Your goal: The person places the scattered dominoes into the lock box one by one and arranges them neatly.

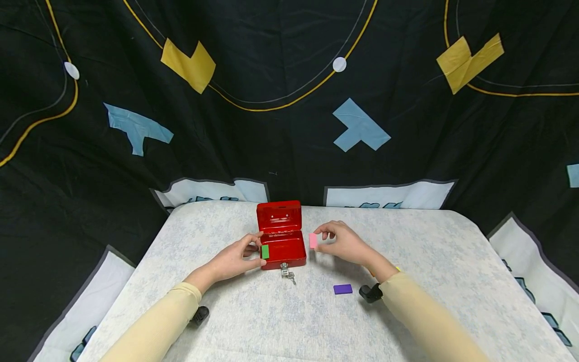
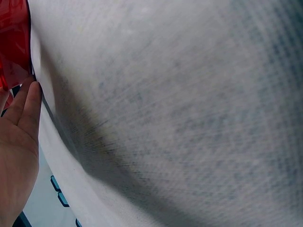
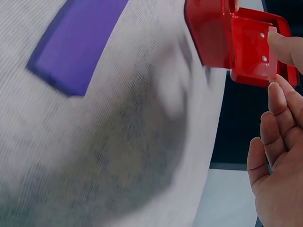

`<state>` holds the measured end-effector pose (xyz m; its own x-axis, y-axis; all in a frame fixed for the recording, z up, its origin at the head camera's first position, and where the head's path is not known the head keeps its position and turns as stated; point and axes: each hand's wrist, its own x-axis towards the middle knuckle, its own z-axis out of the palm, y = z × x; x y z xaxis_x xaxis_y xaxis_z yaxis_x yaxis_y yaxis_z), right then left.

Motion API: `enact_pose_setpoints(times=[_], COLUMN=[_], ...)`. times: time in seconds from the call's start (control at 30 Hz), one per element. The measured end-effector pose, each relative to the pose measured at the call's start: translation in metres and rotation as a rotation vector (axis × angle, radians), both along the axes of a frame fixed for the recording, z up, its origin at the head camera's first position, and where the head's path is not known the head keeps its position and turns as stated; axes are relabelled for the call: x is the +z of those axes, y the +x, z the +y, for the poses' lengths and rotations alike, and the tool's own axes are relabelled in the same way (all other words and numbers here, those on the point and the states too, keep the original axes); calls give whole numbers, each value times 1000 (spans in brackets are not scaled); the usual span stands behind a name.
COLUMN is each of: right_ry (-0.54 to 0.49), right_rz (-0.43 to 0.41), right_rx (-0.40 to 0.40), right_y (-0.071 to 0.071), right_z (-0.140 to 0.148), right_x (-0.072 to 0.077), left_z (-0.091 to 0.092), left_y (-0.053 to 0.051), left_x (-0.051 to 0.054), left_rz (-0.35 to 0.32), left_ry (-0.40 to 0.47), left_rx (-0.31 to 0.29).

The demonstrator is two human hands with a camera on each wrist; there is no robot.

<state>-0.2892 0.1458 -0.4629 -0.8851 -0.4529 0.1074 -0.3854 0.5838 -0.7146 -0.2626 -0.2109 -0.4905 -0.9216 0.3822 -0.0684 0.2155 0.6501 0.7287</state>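
Note:
A red metal cash box (image 1: 283,251) stands on the table with its lid (image 1: 279,216) raised. At its left side, my left hand (image 1: 235,257) pinches a small green block (image 1: 265,251) between thumb and fingers, over the box's left edge. In the left wrist view the fingers (image 2: 29,106) are beside the red box (image 2: 14,42), and the green block is hidden. Just right of the box, my right hand (image 1: 346,244) pinches a pink block (image 1: 313,241) by its ends, above the table. The right wrist view shows the thin pink block (image 3: 272,54) between thumb and fingertip.
A purple block (image 1: 343,289) lies on the table to the right of the box. Keys (image 1: 291,276) hang from the lock at the box's front. Bits of yellow (image 1: 398,269) and orange (image 1: 372,274) show beside the right forearm, mostly hidden. A dark curtain (image 1: 289,151) hangs behind the table.

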Motion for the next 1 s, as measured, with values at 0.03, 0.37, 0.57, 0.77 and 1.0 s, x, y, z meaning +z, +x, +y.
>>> enact_pose_setpoints(times=[0.03, 0.37, 0.57, 0.77, 1.0], right_ry=[-3, 4, 6, -9, -9], right_rz=[-3, 9, 3, -23, -24], right_rx=[1, 3, 10, 16, 13], right_y=[0, -2, -3, -3, -4], right_z=[-2, -20, -30, -39, -50], right_x=[0, 1, 0, 0, 0], left_z=[0, 0, 0, 1, 2], left_y=[0, -1, -1, 0, 0], left_x=[0, -1, -1, -1, 0], left_rz=[0, -5, -14, -11, -10], left_ry=[-1, 8, 28, 25, 26], left_rx=[0, -7, -9, -6, 4])
